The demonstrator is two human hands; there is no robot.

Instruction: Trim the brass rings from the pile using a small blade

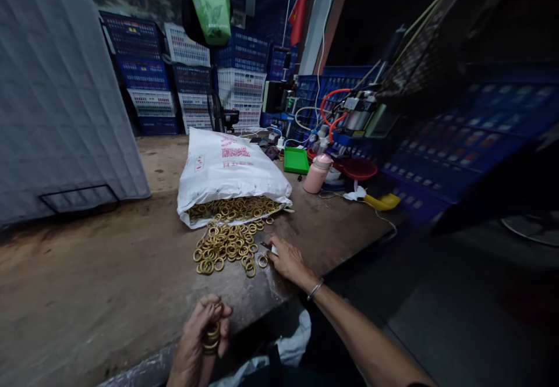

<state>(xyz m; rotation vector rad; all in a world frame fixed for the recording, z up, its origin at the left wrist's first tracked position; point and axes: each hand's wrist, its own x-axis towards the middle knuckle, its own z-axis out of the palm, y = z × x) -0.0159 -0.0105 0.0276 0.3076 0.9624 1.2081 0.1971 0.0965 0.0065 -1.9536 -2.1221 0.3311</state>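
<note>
My left hand is closed around several brass rings near the front edge of the table. Over the tabletop to its right, my right hand grips a small tool with a white handle and a thin dark tip. The tool's kind is too small to make out. Just left of that tip lies a loose pile of brass rings. They spread from the open mouth of a white woven sack with red print, lying on its side with more rings inside.
A pink bottle, a green tray and a red dish stand at the back right of the table. A machine with red hoses is behind them. Stacked crates line the back; a pale padded panel rises at left.
</note>
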